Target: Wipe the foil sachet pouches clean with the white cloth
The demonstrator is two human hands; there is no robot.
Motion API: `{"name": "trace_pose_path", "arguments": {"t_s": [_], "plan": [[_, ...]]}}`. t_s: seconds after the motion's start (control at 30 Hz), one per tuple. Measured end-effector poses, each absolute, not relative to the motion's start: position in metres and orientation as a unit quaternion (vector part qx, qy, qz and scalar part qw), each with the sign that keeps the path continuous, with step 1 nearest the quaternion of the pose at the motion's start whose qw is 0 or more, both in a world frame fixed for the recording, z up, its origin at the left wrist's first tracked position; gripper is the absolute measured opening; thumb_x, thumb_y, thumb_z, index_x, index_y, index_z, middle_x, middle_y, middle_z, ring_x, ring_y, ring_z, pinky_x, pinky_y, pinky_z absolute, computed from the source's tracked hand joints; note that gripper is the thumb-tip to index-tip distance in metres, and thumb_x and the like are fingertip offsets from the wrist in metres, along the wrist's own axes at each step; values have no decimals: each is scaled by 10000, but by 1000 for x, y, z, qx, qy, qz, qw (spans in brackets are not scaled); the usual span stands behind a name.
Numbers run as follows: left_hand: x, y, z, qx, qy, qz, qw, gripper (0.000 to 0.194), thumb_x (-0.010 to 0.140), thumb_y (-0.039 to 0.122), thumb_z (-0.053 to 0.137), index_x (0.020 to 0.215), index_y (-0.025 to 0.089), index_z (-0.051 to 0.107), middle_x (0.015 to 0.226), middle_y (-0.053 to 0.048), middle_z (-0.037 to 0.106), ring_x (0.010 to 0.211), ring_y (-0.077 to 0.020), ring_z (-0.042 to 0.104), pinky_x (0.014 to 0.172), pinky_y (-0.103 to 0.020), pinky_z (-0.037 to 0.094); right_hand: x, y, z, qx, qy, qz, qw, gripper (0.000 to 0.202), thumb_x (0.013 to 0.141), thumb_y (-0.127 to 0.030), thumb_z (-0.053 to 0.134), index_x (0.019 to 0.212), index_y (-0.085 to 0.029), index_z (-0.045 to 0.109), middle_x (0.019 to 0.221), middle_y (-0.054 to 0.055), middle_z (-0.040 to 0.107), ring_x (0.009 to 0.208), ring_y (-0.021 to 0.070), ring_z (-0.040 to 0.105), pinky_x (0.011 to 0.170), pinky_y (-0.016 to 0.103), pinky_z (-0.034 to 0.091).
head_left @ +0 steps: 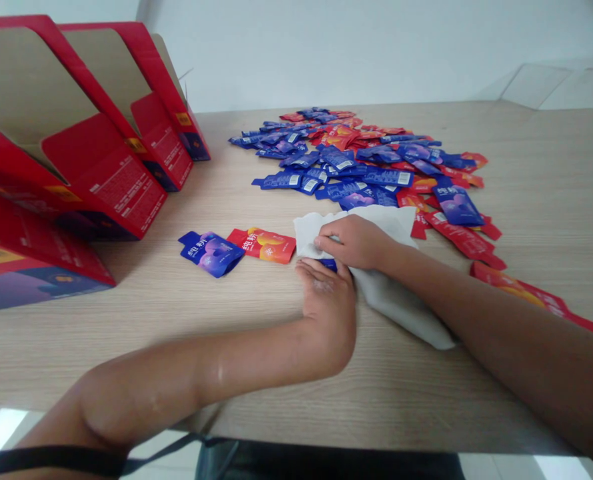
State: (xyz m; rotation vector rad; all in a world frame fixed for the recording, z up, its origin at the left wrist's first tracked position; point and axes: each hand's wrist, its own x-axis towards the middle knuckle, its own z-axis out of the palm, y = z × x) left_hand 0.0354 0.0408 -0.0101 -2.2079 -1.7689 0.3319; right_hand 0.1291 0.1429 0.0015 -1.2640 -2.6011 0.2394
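Observation:
My right hand [356,241] is closed on a white cloth [401,293], which lies bunched and spread on the table under it. Just below, my left hand [329,297] bends inward, its fingers and thumb on either side of a blue sachet [328,264]. Most of that sachet is hidden by the hand and the cloth. To the left, a red-orange sachet [269,245] lies flat, and beside it a blue-purple sachet [211,253] touches or nearly touches its end.
A loose pile of blue and red sachets [336,160] spreads across the back of the table [216,367]. One red sachet [536,293] lies beyond my right forearm. Several open red cardboard boxes [126,180] stand at the left. A white wall [376,53] is behind.

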Motion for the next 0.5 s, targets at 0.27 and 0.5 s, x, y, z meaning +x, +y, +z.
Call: {"name": "trace_pose_path", "arguments": {"t_s": [0.27,0.5], "plan": [[36,41,-12,-768,-610,125,153,532,934,15,256,1436,110,405,1241,-364,592,1120,-352,647,861,-461,523,138,156,-3,-504,-858,22,94,410,927,-384,392,799,-165,714,832,92,719,725,176,576,603,293,277],[36,42,-14,-768,-605,127,167,530,935,19,253,1445,79,380,1211,-361,611,1126,-343,643,869,-452,531,143,160,-6,-555,-825,-13,102,428,928,-379,372,744,-166,695,803,98,713,676,173,554,573,306,243]]}}
